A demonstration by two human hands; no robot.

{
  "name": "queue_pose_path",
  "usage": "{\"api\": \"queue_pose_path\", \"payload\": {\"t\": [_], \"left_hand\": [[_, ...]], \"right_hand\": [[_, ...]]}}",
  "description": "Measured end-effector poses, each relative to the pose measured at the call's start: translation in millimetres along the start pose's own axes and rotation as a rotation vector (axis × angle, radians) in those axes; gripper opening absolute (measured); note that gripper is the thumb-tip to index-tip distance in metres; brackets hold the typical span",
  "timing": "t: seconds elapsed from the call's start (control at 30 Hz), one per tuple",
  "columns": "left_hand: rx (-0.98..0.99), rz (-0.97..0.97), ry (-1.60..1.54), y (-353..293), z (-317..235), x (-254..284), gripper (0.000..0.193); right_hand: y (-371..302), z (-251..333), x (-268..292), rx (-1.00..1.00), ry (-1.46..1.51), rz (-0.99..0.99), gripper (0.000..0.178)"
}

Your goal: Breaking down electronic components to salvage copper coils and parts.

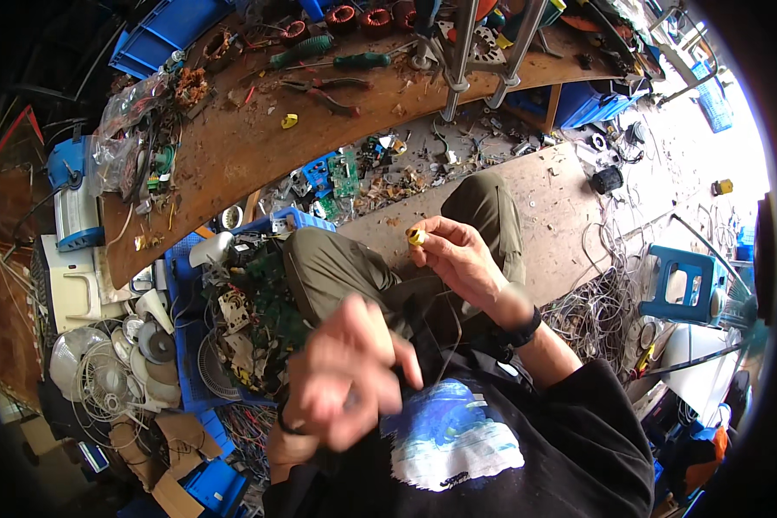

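The right hand [459, 262] had its fingers [441, 226] pinched on a small yellow part [416, 236], between the knees [315, 248]! The left hand [344, 367] blurred before the black shirt [570, 432]; its grip, I couldn't tell!

Person facing me wears black short-sleeved shirt [570, 440] | front print [457, 432] painterly blue and white, dark lettering over the white | olive trousers [483, 207] | chunky black wristband [523, 330], right wrist | slim dark band [288, 420], left
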State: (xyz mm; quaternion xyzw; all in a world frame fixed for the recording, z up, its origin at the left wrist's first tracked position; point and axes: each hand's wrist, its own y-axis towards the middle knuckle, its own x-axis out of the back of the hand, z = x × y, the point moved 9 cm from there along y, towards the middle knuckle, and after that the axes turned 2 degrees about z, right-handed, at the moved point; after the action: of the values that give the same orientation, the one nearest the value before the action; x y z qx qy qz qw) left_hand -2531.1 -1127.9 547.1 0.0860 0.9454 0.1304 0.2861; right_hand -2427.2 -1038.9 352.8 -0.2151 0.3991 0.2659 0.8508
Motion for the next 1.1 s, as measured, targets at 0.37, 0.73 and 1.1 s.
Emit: {"api": "queue_pose_path", "payload": {"t": [0.37, 0.73, 1.1], "left_hand": [[-0.229, 0.522, -0.036, -6, -59, -87, 0.03], [-0.274, 0.366, 0.069, -6, -59, -76, 0.043], [0.423, -0.259, 0.596, 0, 98, 88, 0.03]], "right_hand": [[-3, 2, -4, -0.016, -0.04, 0.021, 0.022], [-2, 1, -6, -0.002, -0.096, 0.025, 0.021], [-9, 17, -16, 0.068, -0.345, -0.027, 0.021]]}}
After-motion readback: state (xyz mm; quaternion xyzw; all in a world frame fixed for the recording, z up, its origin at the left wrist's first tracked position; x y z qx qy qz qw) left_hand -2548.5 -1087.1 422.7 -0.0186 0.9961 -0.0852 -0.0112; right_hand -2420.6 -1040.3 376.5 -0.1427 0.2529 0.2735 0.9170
